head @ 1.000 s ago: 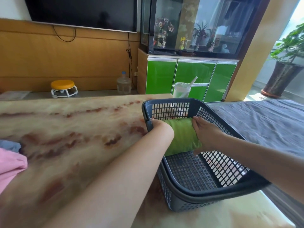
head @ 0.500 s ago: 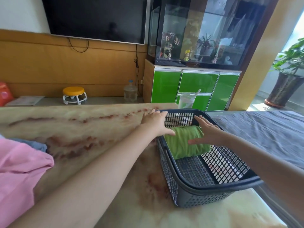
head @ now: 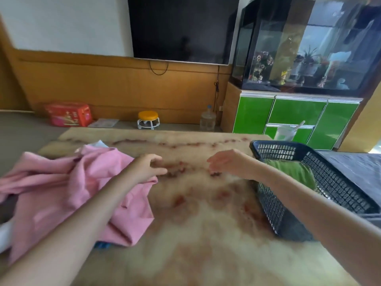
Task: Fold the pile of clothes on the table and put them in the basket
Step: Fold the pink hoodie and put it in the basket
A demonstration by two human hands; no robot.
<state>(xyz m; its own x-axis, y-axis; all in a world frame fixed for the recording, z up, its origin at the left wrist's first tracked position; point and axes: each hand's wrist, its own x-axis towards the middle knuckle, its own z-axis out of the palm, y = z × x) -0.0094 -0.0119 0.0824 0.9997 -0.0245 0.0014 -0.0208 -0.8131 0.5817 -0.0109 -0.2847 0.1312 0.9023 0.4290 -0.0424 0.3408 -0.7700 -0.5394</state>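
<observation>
A crumpled pink garment (head: 61, 190) lies on the left of the marbled table (head: 198, 234), with a bit of blue cloth (head: 102, 244) showing under its near edge. At the right stands a dark mesh basket (head: 274, 205) holding a folded green garment (head: 292, 172). My left hand (head: 147, 166) hovers open just above the pink garment's right edge, holding nothing. My right hand (head: 228, 163) is open over the bare table, left of the basket, fingers pointing left.
Beyond the table stand a small orange-topped stool (head: 148, 119), a red box (head: 69, 114), a water jug (head: 208, 119) and a green cabinet (head: 296, 118) under a fish tank. A lidded cup with a straw (head: 286, 132) stands behind the basket. A grey cloth surface (head: 354, 170) lies at the right.
Both hands let go of the green garment, left it in the basket and moved left across the table toward the pink garment. The view has swung left.
</observation>
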